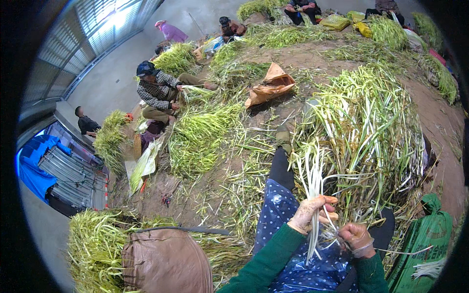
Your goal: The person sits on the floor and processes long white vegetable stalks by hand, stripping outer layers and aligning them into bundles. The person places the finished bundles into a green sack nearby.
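My left hand (311,213), in a thin clear glove, is closed round a small bunch of long white stalks (312,175), held upright above my lap. Close to its right, my right hand (355,238), gloved too, has its fingers curled at thin, pale, stringy plant parts; how firmly it grips them cannot be told. A blue polka-dot plastic apron (276,208) covers my lap. Just beyond my hands rises a large heap of green and white leafy stalks (362,121). Loose leaves lie strewn about my legs.
At right lies a green woven sack (421,238) with white stalks on it. A brown sack (166,262) and another plant heap (95,245) are at lower left. An orange sack (271,86) lies ahead. A seated person (157,88) handles stalks at left; several people sit farther off.
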Demonstrator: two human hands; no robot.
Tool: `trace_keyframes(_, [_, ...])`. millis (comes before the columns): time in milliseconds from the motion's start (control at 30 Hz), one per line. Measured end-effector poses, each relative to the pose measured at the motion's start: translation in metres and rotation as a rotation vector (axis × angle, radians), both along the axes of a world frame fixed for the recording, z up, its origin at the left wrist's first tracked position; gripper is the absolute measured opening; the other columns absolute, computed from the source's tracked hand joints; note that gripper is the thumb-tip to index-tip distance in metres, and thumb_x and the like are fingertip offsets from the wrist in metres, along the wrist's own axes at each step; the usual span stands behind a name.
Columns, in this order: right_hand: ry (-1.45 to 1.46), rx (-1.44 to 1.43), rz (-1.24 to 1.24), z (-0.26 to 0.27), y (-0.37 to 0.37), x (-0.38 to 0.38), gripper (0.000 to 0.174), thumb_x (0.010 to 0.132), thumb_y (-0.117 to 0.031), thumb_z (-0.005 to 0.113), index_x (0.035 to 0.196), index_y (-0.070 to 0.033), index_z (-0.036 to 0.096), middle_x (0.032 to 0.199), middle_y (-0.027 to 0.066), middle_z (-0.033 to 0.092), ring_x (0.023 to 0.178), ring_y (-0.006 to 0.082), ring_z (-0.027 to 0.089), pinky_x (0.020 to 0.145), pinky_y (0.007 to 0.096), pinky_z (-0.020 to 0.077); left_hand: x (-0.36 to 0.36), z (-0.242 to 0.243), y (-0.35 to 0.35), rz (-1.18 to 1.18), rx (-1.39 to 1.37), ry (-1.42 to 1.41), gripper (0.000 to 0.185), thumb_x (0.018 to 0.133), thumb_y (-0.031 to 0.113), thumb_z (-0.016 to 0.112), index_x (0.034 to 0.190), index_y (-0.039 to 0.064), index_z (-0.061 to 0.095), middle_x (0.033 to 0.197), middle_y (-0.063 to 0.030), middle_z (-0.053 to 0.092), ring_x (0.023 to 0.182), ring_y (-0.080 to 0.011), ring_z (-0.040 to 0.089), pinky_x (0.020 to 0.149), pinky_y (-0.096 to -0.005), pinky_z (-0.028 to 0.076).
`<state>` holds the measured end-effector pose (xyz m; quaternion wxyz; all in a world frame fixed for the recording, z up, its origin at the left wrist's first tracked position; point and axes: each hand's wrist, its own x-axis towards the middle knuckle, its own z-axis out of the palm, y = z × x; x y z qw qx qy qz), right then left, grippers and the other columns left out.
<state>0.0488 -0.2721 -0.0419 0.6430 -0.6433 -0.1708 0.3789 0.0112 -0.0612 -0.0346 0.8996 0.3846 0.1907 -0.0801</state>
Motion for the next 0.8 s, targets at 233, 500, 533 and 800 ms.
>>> trace_keyframes(233, [0.053, -0.021, -0.080, 0.027, -0.008, -0.001, 0.016, 0.079, -0.015, 0.061, 0.070, -0.002, 0.057, 0.053, 0.0013, 0.052, 0.040, 0.0081, 0.048, 0.037, 0.0219, 0.0374, -0.004, -0.004, 0.021, 0.098, -0.040, -0.009, 0.047, 0.083, 0.033, 0.060, 0.113, -0.002, 0.054, 0.088, -0.0113, 0.057, 0.081, -0.0270, 0.064, 0.072, -0.0337, 0.056])
trace_keyframes(500, [0.055, 1.120, 0.796, 0.045, -0.098, 0.084, 0.020, 0.080, -0.012, 0.057, 0.093, 0.003, 0.058, 0.080, 0.0174, 0.060, 0.059, 0.0187, 0.058, 0.052, 0.0383, 0.0491, -0.006, -0.014, 0.062, 0.319, -0.095, -0.045, 0.041, 0.079, 0.027, 0.067, 0.102, -0.004, 0.057, 0.084, -0.0124, 0.060, 0.077, -0.0256, 0.064, 0.066, -0.0332, 0.055])
trace_keyframes(533, [-0.157, 0.683, 0.242, 0.044, -0.107, 0.062, 0.025, 0.079, -0.013, 0.060, 0.099, 0.002, 0.058, 0.082, 0.0170, 0.061, 0.063, 0.0190, 0.060, 0.056, 0.0376, 0.0500, -0.003, -0.020, 0.061, 0.348, -0.109, -0.050, 0.043, 0.077, 0.027, 0.070, 0.102, -0.005, 0.056, 0.084, -0.0122, 0.060, 0.075, -0.0244, 0.063, 0.064, -0.0321, 0.055])
trace_keyframes(800, [-1.170, -0.295, -0.251, 0.055, -0.002, 0.030, 0.039, 0.077, -0.029, 0.065, 0.108, -0.007, 0.058, 0.098, 0.0097, 0.062, 0.089, 0.0251, 0.060, 0.079, 0.0367, 0.0457, 0.006, -0.004, 0.039, 0.349, 0.072, -0.058, 0.045, 0.084, 0.029, 0.060, 0.108, -0.008, 0.053, 0.083, -0.0142, 0.060, 0.083, -0.0338, 0.064, 0.065, -0.0331, 0.058])
